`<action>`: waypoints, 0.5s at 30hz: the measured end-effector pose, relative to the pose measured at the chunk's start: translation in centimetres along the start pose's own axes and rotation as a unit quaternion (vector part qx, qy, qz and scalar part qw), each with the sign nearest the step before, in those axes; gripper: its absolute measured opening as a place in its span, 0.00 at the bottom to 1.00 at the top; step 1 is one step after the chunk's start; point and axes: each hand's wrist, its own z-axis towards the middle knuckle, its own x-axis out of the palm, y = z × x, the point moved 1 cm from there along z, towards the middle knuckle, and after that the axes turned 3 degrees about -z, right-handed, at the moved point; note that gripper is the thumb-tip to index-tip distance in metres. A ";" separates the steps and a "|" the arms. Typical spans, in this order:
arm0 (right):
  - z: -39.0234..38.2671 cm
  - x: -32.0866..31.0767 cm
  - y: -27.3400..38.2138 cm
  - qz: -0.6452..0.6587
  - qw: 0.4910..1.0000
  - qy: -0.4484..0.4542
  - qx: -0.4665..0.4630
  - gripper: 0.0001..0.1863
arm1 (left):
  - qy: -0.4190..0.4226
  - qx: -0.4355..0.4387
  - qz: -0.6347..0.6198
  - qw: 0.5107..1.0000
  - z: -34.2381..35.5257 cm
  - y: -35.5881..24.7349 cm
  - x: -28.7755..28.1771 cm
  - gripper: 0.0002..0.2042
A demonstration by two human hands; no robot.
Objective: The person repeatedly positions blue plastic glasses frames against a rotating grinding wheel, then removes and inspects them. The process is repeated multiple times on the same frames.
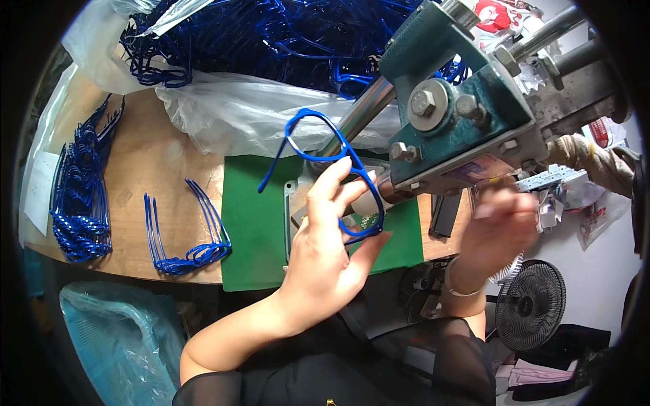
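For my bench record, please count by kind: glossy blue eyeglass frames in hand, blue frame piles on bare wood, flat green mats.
Glossy blue eyeglass frame in left hand: 1
Blue frame piles on bare brown wood: 2
Flat green rectangular mat: 1
Total: 4

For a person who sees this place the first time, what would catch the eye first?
Probably the bulky dark-green bolted machine head, jutting in from the upper right. Next, the blue eyeglass frame held in the left hand, near the centre, and the large heap of glossy blue frames along the top edge.
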 end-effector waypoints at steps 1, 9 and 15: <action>1.7 -1.5 0.8 0.033 0.995 -0.072 -0.054 0.12 | 0.008 -0.005 0.007 1.000 0.4 0.0 0.3 0.39; 9.0 1.3 8.1 0.102 0.990 0.090 -0.042 0.23 | 0.021 -0.017 -0.064 0.998 1.9 1.8 0.8 0.35; 3.8 -1.3 8.1 0.122 0.982 0.116 -0.090 0.15 | 0.010 -0.054 -0.129 0.990 2.8 2.1 1.7 0.31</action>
